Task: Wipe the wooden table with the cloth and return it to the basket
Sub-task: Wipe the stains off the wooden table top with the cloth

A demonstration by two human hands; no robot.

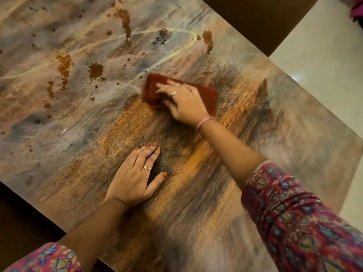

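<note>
1. Worktop [245, 173] of streaked wood, brown, orange and grey, filling most of the view and running at a slant from lower left to upper right.
2. Cloth [208, 96], dark red and folded flat, lying on the worktop a little above the middle of the view.
3. Right hand [183, 102] lying on top of the cloth, fingers spread and fairly straight, pressing it down against the wood; thumb side toward the cloth's near edge, whether tucked under it cannot be told.
4. Ring [173, 93] on one finger of the right hand, thin pink band [202, 123] round the wrist.
5. Left hand [135, 177] resting flat on the bare worktop nearer the body, fingers straight and close together, thumb angled out to the right, holding nothing; well apart from the cloth.
6. Rings [147, 168] on one finger of the left hand, orange-red polish on the nails.
7. Brown stains [95, 70] and splatters scattered over the far left part of the worktop, just beyond the cloth's far left corner.
8. Small cluster of dark droplets [160, 41] farther up, near the top middle.
9. Patterned red and pink sleeves [294, 222] on both forearms.
10. Pale floor [324, 46] beyond the worktop's right edge.
</note>
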